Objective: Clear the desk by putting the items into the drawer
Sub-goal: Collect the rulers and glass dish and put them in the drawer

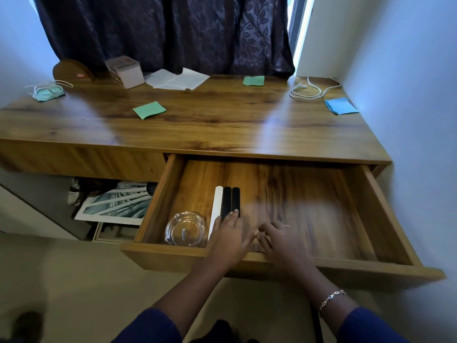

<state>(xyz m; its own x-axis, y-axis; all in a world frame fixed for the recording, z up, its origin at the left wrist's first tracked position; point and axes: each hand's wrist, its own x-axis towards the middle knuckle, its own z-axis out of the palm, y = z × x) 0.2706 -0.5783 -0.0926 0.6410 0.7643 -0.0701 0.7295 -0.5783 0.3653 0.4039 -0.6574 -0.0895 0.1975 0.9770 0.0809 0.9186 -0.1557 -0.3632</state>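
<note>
We look down at the drawer, pulled out well past the desk edge. At its front left an ashtray sits against the front wall. Just right of it lie a white stick and two black sticks, side by side and pointing to the back. Our left hand rests flat on their near ends with straight fingers. Our right hand is blurred over the front rim, fingers loosely spread with nothing in them. From there to the right wall we see bare drawer floor. On the desk, two green notes, a blue note, a cable, papers, a box and a mask lie near the back and side edges.
</note>
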